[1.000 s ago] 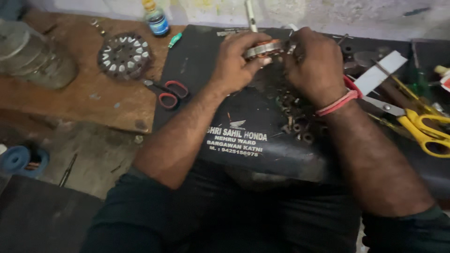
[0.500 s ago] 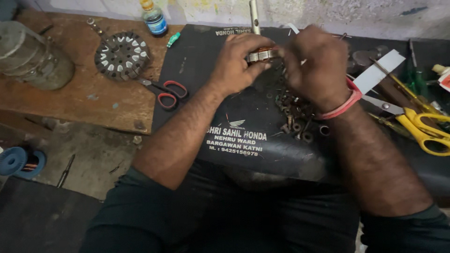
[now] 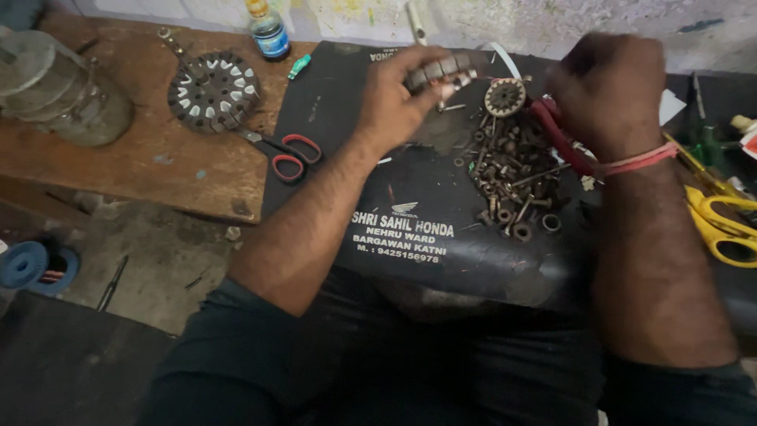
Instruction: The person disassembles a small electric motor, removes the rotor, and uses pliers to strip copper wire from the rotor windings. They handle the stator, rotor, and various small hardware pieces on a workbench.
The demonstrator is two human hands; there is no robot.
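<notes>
My left hand (image 3: 402, 99) grips a small ribbed metal cylinder (image 3: 438, 72) at its fingertips, above the far part of a black mat (image 3: 331, 150). My right hand (image 3: 611, 91) hovers apart to the right with its fingers curled away from view, so whether it holds anything is hidden. Between the hands a small round toothed part (image 3: 505, 96) lies on the mat. A red tool handle (image 3: 556, 134) runs beneath my right wrist. A heap of nuts, bolts and washers (image 3: 512, 185) lies below it.
On the wooden bench (image 3: 158, 170) to the left lie a round wound stator (image 3: 213, 91), a grey metal housing (image 3: 55, 91) and a small bottle (image 3: 268, 31). Red-handled scissors (image 3: 288, 151) lie at the mat's left edge, yellow scissors (image 3: 725, 225) at far right, a blue spool (image 3: 31, 264) on the floor.
Both hands were together on the metal cylinder. Now my right hand has drawn away to the right, and my left hand alone keeps the cylinder.
</notes>
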